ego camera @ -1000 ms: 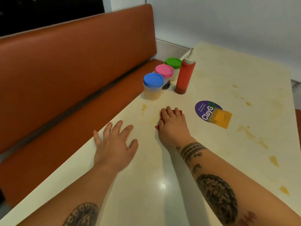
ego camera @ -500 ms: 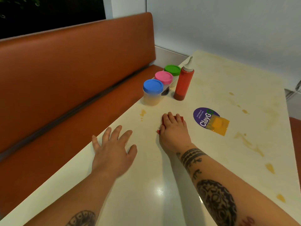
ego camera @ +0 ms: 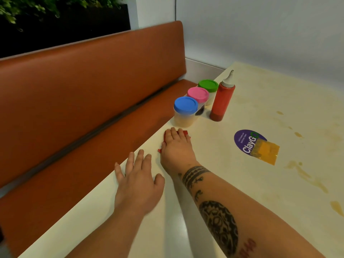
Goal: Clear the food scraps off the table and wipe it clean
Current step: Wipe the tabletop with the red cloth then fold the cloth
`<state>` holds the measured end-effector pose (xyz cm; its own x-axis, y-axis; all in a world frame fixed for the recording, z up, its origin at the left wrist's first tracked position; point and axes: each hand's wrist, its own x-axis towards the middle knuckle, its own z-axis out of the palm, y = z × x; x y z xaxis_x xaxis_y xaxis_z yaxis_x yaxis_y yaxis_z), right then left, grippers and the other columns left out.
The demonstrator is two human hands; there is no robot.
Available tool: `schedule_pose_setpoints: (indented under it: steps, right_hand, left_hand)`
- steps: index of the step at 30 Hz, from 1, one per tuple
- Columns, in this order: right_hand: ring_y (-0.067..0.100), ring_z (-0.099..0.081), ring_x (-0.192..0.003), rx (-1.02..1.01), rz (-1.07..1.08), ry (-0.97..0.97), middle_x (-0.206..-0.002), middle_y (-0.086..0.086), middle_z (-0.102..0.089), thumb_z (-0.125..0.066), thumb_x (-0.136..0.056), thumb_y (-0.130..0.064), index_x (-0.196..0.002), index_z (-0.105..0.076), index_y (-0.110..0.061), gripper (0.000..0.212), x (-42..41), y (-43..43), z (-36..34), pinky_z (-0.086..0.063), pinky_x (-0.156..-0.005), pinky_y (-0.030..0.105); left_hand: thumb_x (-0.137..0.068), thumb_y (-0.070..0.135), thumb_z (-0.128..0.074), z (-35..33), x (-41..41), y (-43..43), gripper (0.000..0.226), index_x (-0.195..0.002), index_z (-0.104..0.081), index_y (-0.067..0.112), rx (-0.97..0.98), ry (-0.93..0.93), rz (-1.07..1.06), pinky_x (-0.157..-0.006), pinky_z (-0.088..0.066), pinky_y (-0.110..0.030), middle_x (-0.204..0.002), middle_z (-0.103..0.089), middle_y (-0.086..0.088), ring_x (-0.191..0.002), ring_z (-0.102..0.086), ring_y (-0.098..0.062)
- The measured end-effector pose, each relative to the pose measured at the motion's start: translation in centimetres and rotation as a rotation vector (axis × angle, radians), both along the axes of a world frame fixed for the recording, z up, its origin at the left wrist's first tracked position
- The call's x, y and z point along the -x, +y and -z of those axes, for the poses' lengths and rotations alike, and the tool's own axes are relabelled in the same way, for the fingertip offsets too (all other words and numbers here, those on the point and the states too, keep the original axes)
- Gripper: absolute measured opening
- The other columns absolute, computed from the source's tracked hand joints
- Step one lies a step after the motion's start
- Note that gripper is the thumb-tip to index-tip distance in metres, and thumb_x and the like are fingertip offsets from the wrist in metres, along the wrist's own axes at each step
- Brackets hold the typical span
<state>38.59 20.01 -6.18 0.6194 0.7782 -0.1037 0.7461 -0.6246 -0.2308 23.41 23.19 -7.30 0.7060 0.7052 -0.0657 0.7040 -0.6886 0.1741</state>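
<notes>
One sign on the tabletop (ego camera: 214, 157), and it was the purple sticker (ego camera: 243, 140), lying flat toward the middle, well off the bench-side edge. Big white letters on it spelled "ClayG", and a green ring closed the word like an "o". A yellow film (ego camera: 267, 152) lay over the sticker's end just past that ring. Two tiny white lines ran alongside the big word, and they seemed to open "Let's keep our"; the rest was too fine to read. Red tattoo marks (ego camera: 248, 246) on the right forearm stayed too blurred to read.
</notes>
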Motion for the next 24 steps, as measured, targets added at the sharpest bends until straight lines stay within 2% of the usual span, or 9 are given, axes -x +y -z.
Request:
schedule_pose_setpoints:
  steps: [6,10,13,18,21,24]
  right_hand:
    - [0.03,-0.004,-0.157,0.024,-0.165,-0.034,-0.171,0.005,-0.007,-0.021,-0.11,-0.039,-0.163,-0.01,-0.017,0.059,-0.7,2.4,-0.6,-0.005,-0.128,0.049]
    - [0.028,-0.015,-0.156,-0.074,-0.401,0.022,-0.169,0.001,-0.022,-0.025,-0.107,-0.042,-0.161,-0.024,-0.022,0.058,0.1,-1.5,-0.3,-0.01,-0.127,0.048]
    - [0.026,-0.012,-0.156,-0.063,-0.327,0.014,-0.169,0.001,-0.02,-0.027,-0.107,-0.042,-0.162,-0.022,-0.023,0.057,-0.4,-4.3,0.0,-0.006,-0.128,0.044]
    - [0.03,-0.001,-0.158,0.026,-0.102,0.008,-0.171,0.003,-0.006,-0.024,-0.109,-0.04,-0.163,-0.009,-0.02,0.06,-1.7,-2.5,-0.4,-0.003,-0.128,0.049]
    - [0.032,0.001,-0.157,0.052,-0.091,-0.015,-0.172,0.003,-0.004,-0.024,-0.108,-0.039,-0.163,-0.008,-0.019,0.061,-0.9,-0.9,-0.4,-0.003,-0.127,0.052]
    - [0.032,-0.004,-0.157,0.004,-0.235,-0.039,-0.171,0.003,-0.01,-0.026,-0.108,-0.04,-0.163,-0.013,-0.02,0.06,0.4,-1.3,-0.7,-0.003,-0.127,0.052]
  left_hand:
    - [-0.102,0.051,-0.027,0.3,0.4,0.0,0.074,-0.159,0.018,0.034,0.008,-0.139,-0.017,-0.124,0.004,-0.057,-0.171,0.013,0.006,-0.158,0.004,-0.021]
    - [-0.104,0.049,-0.02,0.2,0.7,-0.1,0.069,-0.16,0.017,0.033,0.041,-0.227,-0.011,-0.125,0.001,-0.055,-0.171,0.012,0.006,-0.158,-0.004,-0.019]
    - [-0.104,0.051,-0.02,0.2,0.7,-0.2,0.069,-0.161,0.014,0.032,0.023,-0.208,-0.016,-0.125,0.001,-0.055,-0.171,0.005,0.006,-0.158,-0.005,-0.019]
    - [-0.103,0.052,-0.026,0.0,0.3,-0.3,0.07,-0.162,0.006,0.031,0.02,-0.164,-0.038,-0.123,0.003,-0.055,-0.17,-0.014,0.003,-0.158,-0.008,-0.021]
    - [-0.102,0.055,-0.018,0.0,0.3,-0.3,0.071,-0.16,0.014,0.031,0.019,-0.154,-0.033,-0.124,0.002,-0.055,-0.171,-0.006,0.003,-0.158,-0.006,-0.021]
    - [-0.095,0.061,-0.002,0.0,0.5,-0.1,0.072,-0.16,0.016,0.033,0.049,-0.171,-0.008,-0.125,0.002,-0.057,-0.172,0.001,0.005,-0.158,-0.002,-0.02]
